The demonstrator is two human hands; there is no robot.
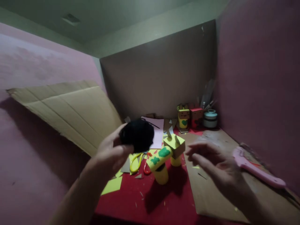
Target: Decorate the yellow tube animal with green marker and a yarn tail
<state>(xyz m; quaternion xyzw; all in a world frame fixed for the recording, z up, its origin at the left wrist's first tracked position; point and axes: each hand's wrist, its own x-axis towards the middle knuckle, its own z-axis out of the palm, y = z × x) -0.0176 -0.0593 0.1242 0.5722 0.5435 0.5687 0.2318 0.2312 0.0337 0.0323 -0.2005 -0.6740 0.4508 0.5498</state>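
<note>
My left hand [116, 151] is closed around a black ball of what looks like yarn [138, 135], held up above the table. A loose dark strand sticks out from its upper right side. My right hand [213, 162] holds nothing, its fingers loosely bent and apart from the thumb. Just left of it stands a yellow animal figure [160, 159] with a box head, pointed ears, green patches on a tube body and tube legs. Behind and below the black ball lie yellow-handled scissors [136, 163] and red-handled scissors [147, 167].
A pink glue gun [260, 170] lies at the right on brown cardboard [211, 200]. Small yellow [183, 117] and red [196, 118] box-headed figures stand at the back beside a light blue pot [210, 118]. A large cardboard sheet [70, 109] leans left. Paper scraps litter the red surface [131, 203].
</note>
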